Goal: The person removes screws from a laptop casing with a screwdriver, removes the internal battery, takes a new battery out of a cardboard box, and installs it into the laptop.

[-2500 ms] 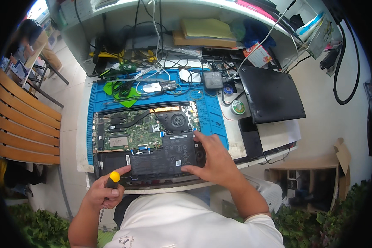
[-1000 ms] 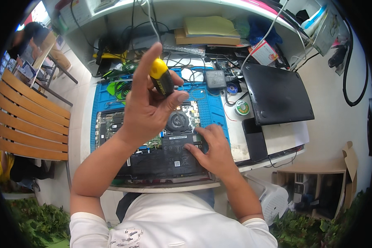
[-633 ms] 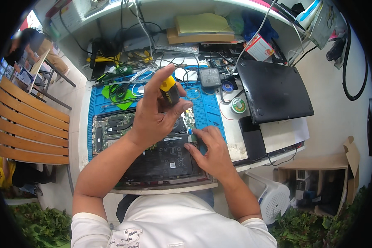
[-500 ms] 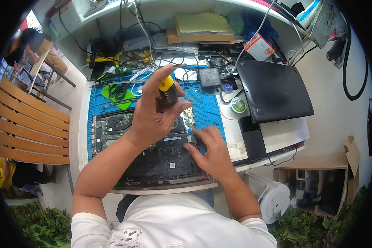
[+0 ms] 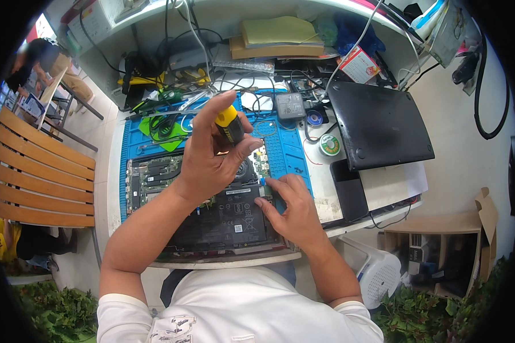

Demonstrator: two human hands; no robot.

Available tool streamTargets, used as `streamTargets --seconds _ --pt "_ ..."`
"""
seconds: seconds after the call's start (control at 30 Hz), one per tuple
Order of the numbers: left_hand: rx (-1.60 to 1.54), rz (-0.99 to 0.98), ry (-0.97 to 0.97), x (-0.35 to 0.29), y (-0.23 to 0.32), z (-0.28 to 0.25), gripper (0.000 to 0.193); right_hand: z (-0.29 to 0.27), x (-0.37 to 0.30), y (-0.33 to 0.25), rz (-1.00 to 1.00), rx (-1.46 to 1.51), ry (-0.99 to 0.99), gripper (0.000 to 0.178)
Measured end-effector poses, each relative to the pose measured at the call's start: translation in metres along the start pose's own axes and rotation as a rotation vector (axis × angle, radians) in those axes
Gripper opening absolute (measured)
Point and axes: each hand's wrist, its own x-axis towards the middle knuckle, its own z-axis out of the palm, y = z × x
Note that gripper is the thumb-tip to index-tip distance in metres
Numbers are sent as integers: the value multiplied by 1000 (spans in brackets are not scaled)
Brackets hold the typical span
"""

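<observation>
Head view: the left hand [image 5: 207, 160] pinches a yellow-and-black screwdriver [image 5: 229, 125] beyond the battery [image 5: 226, 226], tip hidden; the right hand [image 5: 294, 204], thumb and index spread, is at the battery's right edge. The open laptop [image 5: 153, 170] surrounds the battery. Best keep the screwdriver upright, pressing lightly.

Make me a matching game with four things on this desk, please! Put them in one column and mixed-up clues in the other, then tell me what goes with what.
Things:
1. screwdriver
2. solder spool
3. work mat
4. battery

Clues:
A. blue, showing beside the opened laptop
B. flat and black, next to the right hand
C. yellow and black, held up in the left hand
D. round, green and white on top

Right pairs: 1-C, 2-D, 3-A, 4-B
</observation>
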Motion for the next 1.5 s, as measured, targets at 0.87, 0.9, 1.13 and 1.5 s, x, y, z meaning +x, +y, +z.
streamTargets --seconds 0.87,0.9,1.13,1.5 --pt "-109 -2 -369 24 26 -20 77 -15 8 -2 115 135 -39 21" --pt "-69 8 -313 24 27 -18 76 -19 11 -2 120 137 -15 19" --pt "198 158 -234 31 31 -17 71 -49 43 -12 26 110 200 15" --pt "168 -20 -118 36 35 -6 61 -58 97 -54 -340 163 354 41"
